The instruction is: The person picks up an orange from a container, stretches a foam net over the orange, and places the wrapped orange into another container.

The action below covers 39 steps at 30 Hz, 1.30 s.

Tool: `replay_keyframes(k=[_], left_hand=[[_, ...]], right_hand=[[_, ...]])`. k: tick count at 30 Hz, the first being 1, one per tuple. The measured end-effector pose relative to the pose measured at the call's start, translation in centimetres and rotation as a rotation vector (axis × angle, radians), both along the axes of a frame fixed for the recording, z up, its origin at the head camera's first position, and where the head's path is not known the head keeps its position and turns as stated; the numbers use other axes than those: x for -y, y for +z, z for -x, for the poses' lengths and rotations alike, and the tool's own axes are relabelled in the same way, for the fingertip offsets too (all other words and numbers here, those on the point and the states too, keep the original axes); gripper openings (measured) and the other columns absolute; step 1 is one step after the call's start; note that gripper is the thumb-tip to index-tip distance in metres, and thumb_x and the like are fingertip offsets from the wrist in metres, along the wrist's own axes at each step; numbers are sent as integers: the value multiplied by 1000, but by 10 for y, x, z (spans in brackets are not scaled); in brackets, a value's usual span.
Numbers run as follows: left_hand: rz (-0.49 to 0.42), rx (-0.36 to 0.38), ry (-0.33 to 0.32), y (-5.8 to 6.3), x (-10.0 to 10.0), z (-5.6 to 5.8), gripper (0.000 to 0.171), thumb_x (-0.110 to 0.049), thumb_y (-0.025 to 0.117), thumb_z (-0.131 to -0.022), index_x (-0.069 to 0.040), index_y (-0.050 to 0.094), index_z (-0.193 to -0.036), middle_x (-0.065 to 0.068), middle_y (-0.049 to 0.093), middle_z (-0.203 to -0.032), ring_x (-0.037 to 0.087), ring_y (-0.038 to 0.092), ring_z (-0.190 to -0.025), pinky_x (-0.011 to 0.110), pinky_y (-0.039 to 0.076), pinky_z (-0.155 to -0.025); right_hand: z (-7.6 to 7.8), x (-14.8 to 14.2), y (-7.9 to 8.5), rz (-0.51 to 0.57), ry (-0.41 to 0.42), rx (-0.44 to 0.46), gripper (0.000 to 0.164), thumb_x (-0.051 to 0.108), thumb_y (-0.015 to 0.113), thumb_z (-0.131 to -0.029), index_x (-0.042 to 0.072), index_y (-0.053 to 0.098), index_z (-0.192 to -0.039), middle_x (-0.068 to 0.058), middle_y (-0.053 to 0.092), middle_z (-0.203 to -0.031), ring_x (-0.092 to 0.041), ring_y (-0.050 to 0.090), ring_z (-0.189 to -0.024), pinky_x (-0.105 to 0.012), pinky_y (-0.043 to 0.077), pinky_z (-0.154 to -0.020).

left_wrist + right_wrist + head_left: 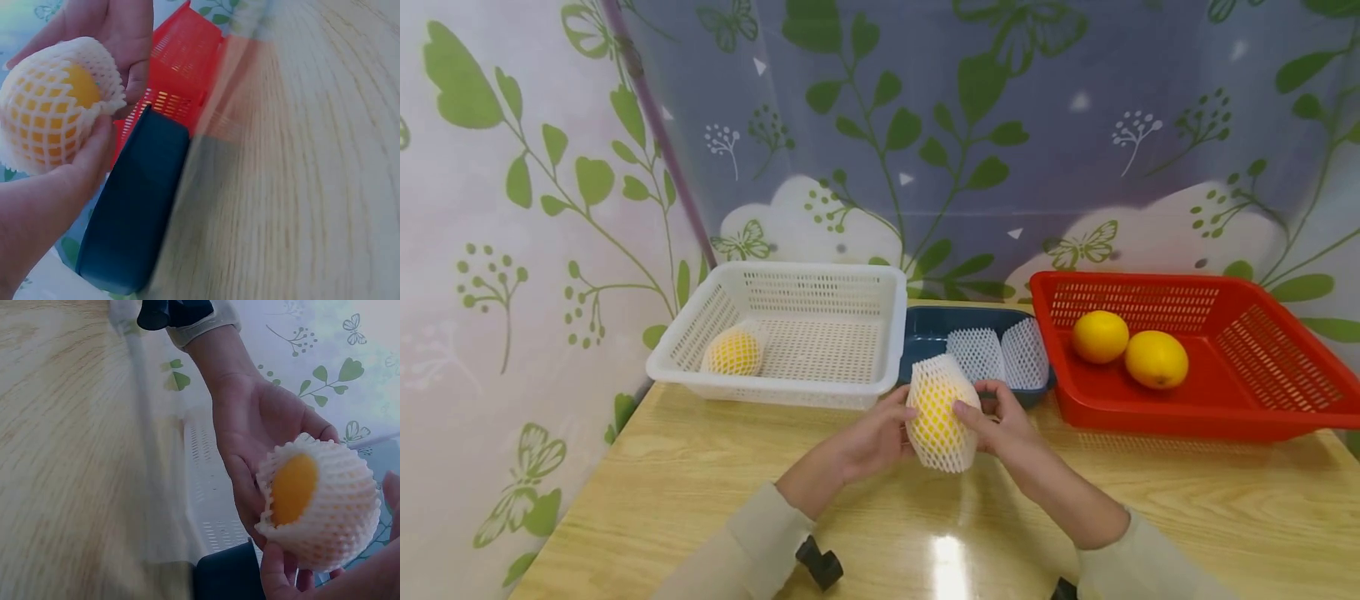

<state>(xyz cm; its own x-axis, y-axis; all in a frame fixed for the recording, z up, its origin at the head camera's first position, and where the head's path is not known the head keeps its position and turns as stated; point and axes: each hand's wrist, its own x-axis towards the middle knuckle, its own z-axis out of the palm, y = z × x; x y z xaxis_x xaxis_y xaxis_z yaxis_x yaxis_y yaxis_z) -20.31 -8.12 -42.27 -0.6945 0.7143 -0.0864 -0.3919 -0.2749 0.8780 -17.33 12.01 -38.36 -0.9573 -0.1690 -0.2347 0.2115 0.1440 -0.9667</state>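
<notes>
A yellow fruit (pixel 942 417) in a white foam net sleeve is held up over the table between both hands. My left hand (pixel 874 439) grips its left side, thumb against the net. My right hand (pixel 1006 427) holds the right side with the thumb laid across the front. The sleeve's narrower end points upward in the head view. In the right wrist view bare yellow skin of the netted fruit (pixel 297 487) shows through the sleeve's open end. Right behind the hands, a dark blue tray (pixel 925 323) holds white foam net sleeves (pixel 976 352).
On the left stands a white plastic basket (pixel 775 385) with one netted yellow fruit (pixel 734 352) inside. A red plastic basket (pixel 1187 417) on the right holds two bare yellow fruits (pixel 1156 360). All stand on a wooden table (pixel 700 483) against a patterned curtain (pixel 865 183).
</notes>
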Motion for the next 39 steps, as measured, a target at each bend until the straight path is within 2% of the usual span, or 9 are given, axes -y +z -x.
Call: replay_keyframes(k=[5, 7, 11, 16, 19, 24, 28, 33, 39], left_hand=[[-145, 34, -31, 9, 9, 0, 44, -32, 26, -95, -13, 26, -135, 0, 48, -112, 13, 47, -99, 26, 39, -84], [-210, 53, -18, 14, 15, 1, 42, -35, 23, -96, -13, 32, -130, -1, 50, -109, 11, 48, -97, 24, 40, -83], [-340, 68, 26, 23, 29, 5, 46, -40, 21, -96, -15, 34, -133, 2, 50, -118, 14, 50, -104, 28, 44, -89], [-507, 78, 76, 31, 46, 14, 57, -49, 38, -92, -18, 27, -139, 7, 43, -130, 22, 47, -115, 35, 42, -94], [-627, 78, 88, 37, 57, 20, 67, -51, 51, -86, -20, 28, -140, 7, 42, -131, 23, 45, -118, 36, 41, -96], [-793, 82, 164, 51, 81, 31, 74, -48, 63, -80, -23, 30, -141, 6, 41, -132, 23, 42, -120, 37, 35, -102], [-798, 96, 260, 58, 102, 39, 73, -41, 66, -80, -21, 31, -141, 5, 42, -133, 22, 41, -122, 36, 31, -104], [-720, 71, 332, 60, 119, 47, 70, -41, 64, -81, -21, 32, -140, 4, 43, -131, 20, 42, -120, 34, 36, -100], [-558, -19, 410, 69, 135, 54, 57, -41, 53, -88, -22, 33, -139, 2, 42, -130, 19, 45, -116, 33, 42, -93]], right_hand=[[4, 0, 10, 172, 12, -27, 49, 42, 44, -94, 6, 30, -124, -13, 46, -108, -22, 53, -88, -34, 51, -78], [8, 1, 13, 215, 4, -53, 48, 43, 42, -94, 6, 31, -123, -13, 47, -105, -22, 54, -87, -35, 52, -78], [18, 8, 14, 219, -46, -120, 44, 38, 48, -93, 7, 35, -121, -12, 48, -103, -24, 56, -86, -38, 52, -78], [29, 20, 11, 117, -20, -253, 45, 27, 58, -89, 5, 37, -123, -14, 48, -109, -29, 57, -91, -40, 53, -76], [34, 25, 9, -10, 19, -357, 51, 31, 64, -85, 10, 39, -124, -11, 47, -115, -27, 55, -97, -39, 53, -74], [45, 37, 6, -241, 24, -538, 56, 41, 68, -79, 16, 44, -123, -5, 47, -120, -27, 53, -103, -39, 51, -77], [54, 48, 4, -320, 44, -613, 61, 43, 68, -78, 15, 44, -127, -6, 42, -127, -26, 47, -109, -42, 51, -78], [63, 59, 3, -454, 101, -647, 71, 51, 64, -78, 20, 37, -136, -3, 29, -141, -23, 39, -121, -46, 46, -86], [73, 67, -2, -637, 183, -643, 82, 66, 56, -75, 23, 31, -140, -6, 20, -148, -28, 29, -131, -57, 32, -97]])
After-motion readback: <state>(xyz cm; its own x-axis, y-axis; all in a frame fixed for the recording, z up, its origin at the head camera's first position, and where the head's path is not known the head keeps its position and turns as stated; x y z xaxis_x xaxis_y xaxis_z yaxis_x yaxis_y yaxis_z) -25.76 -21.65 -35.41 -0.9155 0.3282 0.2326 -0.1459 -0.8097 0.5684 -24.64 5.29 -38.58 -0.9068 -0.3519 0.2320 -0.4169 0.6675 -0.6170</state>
